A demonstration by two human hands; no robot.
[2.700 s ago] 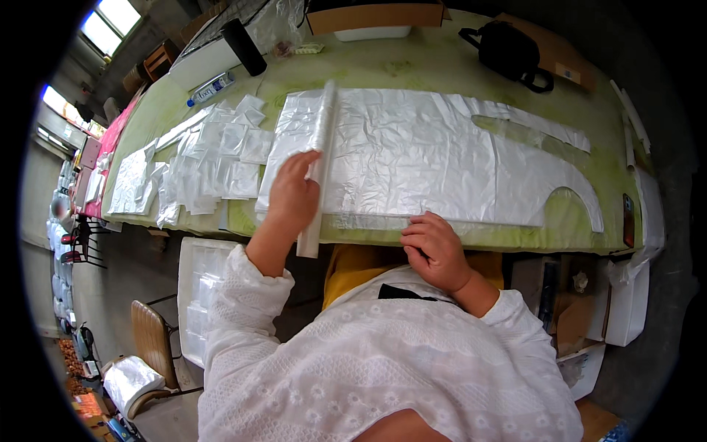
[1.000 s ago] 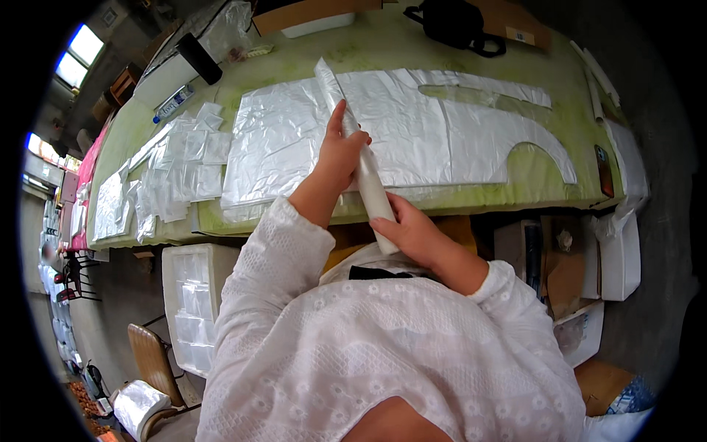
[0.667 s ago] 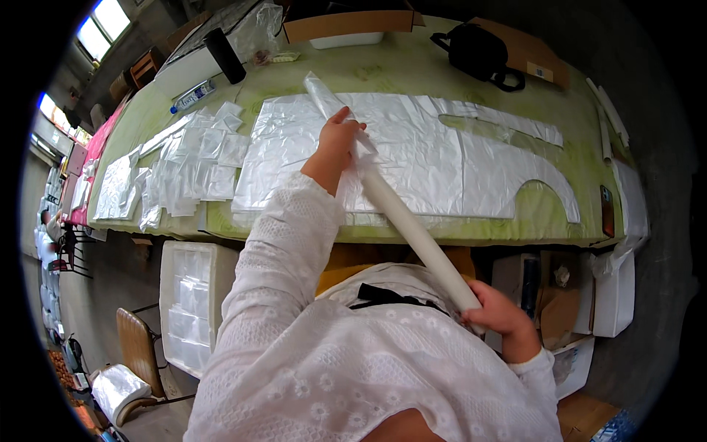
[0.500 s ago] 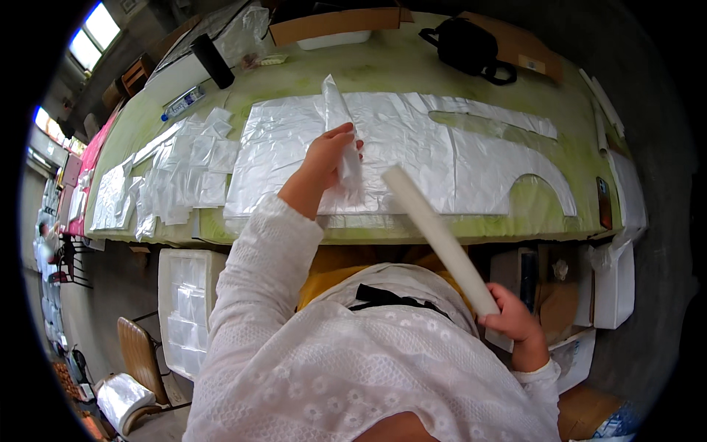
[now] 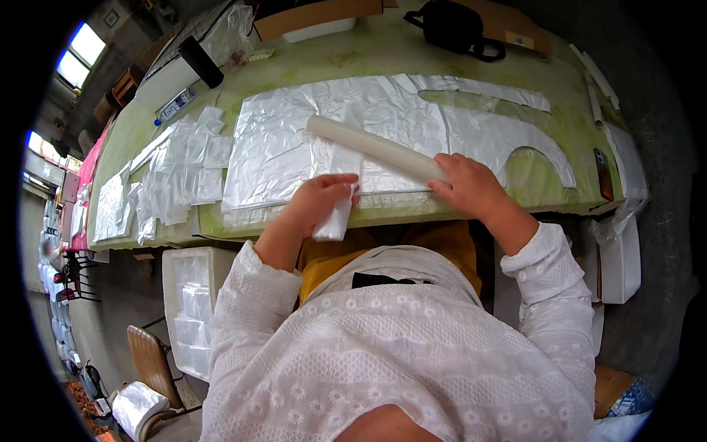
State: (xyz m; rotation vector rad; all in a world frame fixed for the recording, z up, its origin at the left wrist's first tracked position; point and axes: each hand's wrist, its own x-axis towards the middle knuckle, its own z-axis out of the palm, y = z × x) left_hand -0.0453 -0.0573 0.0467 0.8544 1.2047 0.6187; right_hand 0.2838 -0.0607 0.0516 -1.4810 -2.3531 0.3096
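Observation:
My left hand is closed on a folded strip of thin white plastic film at the table's near edge; the strip runs on beneath the tube. In my right hand is one end of a pale, straight tube, which slants up to the left over the film. Under both hands lies a flat stack of thin white plastic sheets, with curved cut-outs and narrow straps at its right end. My right palm is hidden.
Small folded plastic packets lie on the green-covered table at left. Farther back are a bottle, a black cylinder, a cardboard box and a black bag. A phone lies at right. A white bin of packets stands below left.
My right hand has brought the tube up from beside my waist onto the plastic sheets. My left hand has drawn the folded strip down toward the near edge.

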